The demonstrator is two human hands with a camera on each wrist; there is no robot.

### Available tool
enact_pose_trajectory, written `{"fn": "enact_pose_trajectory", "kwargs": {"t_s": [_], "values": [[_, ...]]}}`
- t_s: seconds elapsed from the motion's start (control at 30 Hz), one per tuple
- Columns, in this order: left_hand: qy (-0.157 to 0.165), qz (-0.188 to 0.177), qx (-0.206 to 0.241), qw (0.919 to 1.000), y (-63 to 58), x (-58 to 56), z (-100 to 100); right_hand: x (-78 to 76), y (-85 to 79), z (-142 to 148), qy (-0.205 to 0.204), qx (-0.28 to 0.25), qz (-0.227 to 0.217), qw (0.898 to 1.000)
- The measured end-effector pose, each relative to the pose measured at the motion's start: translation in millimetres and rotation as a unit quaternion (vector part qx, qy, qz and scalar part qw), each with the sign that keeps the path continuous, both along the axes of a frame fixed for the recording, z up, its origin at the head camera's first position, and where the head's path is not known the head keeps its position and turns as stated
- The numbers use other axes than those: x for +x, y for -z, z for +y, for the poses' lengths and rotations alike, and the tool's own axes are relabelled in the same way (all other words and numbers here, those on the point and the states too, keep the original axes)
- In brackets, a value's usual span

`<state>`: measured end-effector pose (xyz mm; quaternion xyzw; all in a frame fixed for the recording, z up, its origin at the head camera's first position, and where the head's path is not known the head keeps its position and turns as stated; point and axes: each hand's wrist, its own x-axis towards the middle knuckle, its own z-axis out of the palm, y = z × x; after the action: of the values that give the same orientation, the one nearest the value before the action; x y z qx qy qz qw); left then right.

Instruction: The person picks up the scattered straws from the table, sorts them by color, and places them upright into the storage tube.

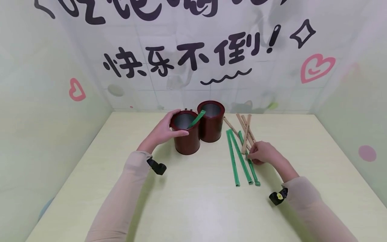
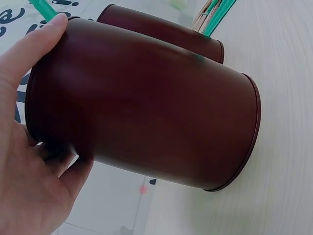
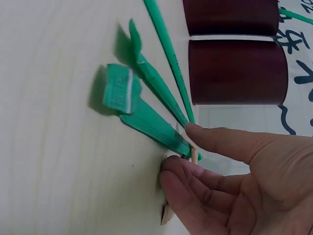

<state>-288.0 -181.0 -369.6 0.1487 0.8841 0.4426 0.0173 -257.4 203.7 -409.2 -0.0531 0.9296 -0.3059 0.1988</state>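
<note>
White lettered backdrop [image 1: 181, 79] behind pale table [image 1: 193, 208]. Landmark: front dark-red canister [image 1: 187, 144]; second canister [image 1: 210, 129] just behind it and to its right, no stick showing inside. Left hand [image 1: 163, 131] grips the landmark's rim. Right hand [image 1: 261, 153], right of landmark, fingers bent at the sticks; cannot tell whether any is pinched. Progress, judged early: one green stick [image 1: 197, 119] leans inside landmark; three green sticks [image 1: 233, 158] and several brown sticks [image 1: 246, 134] lie to its right, likely left to sort

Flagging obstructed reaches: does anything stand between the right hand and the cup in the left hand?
Nothing tall: two green strips lie on the table between the right hand and the held cup. The other cup stands beside it, farther back, seemingly just off the direct line.
</note>
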Motion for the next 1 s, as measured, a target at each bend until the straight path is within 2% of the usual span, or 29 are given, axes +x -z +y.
{"fn": "enact_pose_trajectory", "kwargs": {"t_s": [0.13,0.27,0.43,0.63,1.0], "values": [[0.001,0.0,0.001,1.0,-1.0,0.2,0.4,0.9,-2.3,-6.9,-0.012,0.049,0.0,0.999],[0.002,-0.005,0.004,1.0,-1.3,-0.5,0.6,-1.0,-4.1,-11.2,-0.014,0.036,-0.013,0.999],[0.002,-0.011,0.006,0.9999,-0.7,-0.6,-0.2,-5.5,-6.5,-10.6,-0.025,-0.047,-0.04,0.998],[0.003,-0.008,0.004,1.0,-1.9,1.0,-1.6,-6.3,-18.1,-8.8,-0.023,-0.17,-0.07,0.983],[0.007,-0.006,0.008,0.9999,-2.2,2.1,-0.7,-4.3,-60.4,-26.0,-0.007,-0.285,0.002,0.958]]}}
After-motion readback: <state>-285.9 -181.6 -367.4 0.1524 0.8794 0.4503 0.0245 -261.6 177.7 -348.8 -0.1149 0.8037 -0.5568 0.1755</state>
